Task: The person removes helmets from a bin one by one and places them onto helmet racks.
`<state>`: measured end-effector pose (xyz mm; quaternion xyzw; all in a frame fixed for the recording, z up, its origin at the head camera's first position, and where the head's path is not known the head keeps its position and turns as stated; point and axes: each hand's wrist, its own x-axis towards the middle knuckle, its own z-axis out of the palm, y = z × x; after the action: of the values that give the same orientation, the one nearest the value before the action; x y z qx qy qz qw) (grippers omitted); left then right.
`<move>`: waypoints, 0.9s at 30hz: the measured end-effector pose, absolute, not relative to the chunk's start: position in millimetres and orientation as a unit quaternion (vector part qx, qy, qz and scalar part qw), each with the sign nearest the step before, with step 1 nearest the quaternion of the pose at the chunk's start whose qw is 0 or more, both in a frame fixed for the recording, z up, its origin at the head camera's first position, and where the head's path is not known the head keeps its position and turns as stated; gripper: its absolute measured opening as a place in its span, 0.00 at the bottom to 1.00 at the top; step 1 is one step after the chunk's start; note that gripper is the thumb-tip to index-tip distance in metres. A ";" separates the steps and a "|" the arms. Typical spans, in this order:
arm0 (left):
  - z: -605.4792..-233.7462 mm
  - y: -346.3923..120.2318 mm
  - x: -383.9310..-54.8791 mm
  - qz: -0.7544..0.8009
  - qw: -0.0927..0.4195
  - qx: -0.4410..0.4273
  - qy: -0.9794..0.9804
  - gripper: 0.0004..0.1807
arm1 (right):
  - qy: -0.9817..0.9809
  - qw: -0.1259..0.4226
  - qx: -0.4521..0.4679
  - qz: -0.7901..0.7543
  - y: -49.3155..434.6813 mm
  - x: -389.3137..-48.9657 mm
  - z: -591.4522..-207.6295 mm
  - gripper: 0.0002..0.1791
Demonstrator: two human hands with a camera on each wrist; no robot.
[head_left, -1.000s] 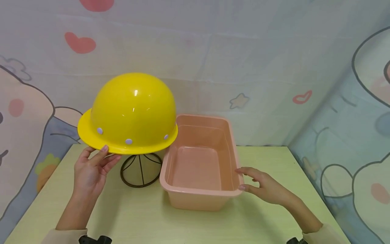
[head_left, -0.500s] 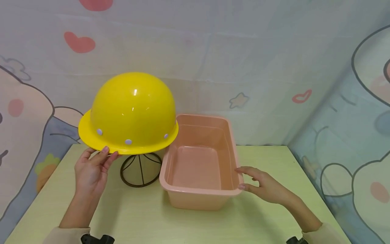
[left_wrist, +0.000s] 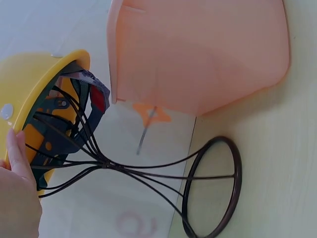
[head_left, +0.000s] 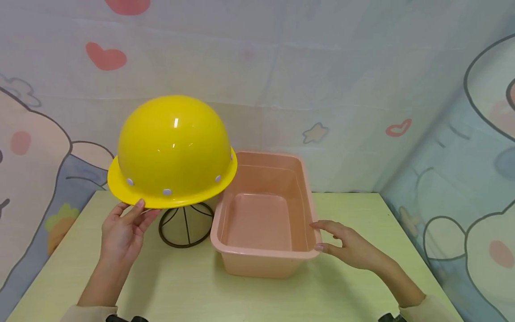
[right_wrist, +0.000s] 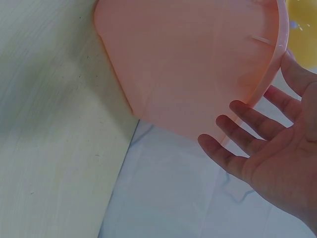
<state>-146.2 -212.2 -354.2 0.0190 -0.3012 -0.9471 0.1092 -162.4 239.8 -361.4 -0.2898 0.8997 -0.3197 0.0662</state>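
Note:
A yellow hard hat (head_left: pixel 175 143) sits tilted over a dark wire stand (head_left: pixel 186 226), whose upper wires reach inside it in the left wrist view. My left hand (head_left: pixel 122 232) pinches the near left brim, thumb on top and fingers underneath. In the left wrist view the hat's inner harness (left_wrist: pixel 91 94) shows around the wires. Right of the stand is a pink plastic basin (head_left: pixel 263 255) with nothing visible inside. My right hand (head_left: pixel 352 246) touches the basin's right rim near its front corner, its fingers spread and mostly straight in the right wrist view.
Both the stand's ring base and the basin rest on a pale wooden table (head_left: pixel 181 286). The basin stands close beside the ring, under the hat's right side. Behind hangs a printed cloth backdrop (head_left: pixel 342 80), which also covers both sides.
The hard hat has tipped so that its near brim sits lower, and its left edge has shifted slightly right. My left hand has moved slightly with the brim. My right hand stays in place.

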 end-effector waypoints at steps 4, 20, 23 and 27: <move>-354.0 -214.2 -144.1 -0.938 0.100 0.012 -0.332 0.10 | 0.899 0.063 -0.292 -0.320 239.9 -162.7 -361.8 0.29; -351.8 -217.2 -139.5 -0.926 0.097 -0.020 -0.364 0.11 | 0.901 0.063 -0.287 -0.318 240.0 -163.6 -362.5 0.30; -352.1 -218.1 -138.9 -0.922 0.095 -0.026 -0.375 0.10 | 0.901 0.065 -0.286 -0.320 240.6 -163.5 -362.5 0.30; -352.4 -219.1 -137.2 -0.916 0.091 -0.034 -0.389 0.10 | 0.900 0.067 -0.285 -0.322 241.0 -163.3 -362.3 0.30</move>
<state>-137.2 -219.1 -352.4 -0.0341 -0.3895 -0.9159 0.0905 -163.3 241.0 -362.3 -0.2850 0.9003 -0.3221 0.0668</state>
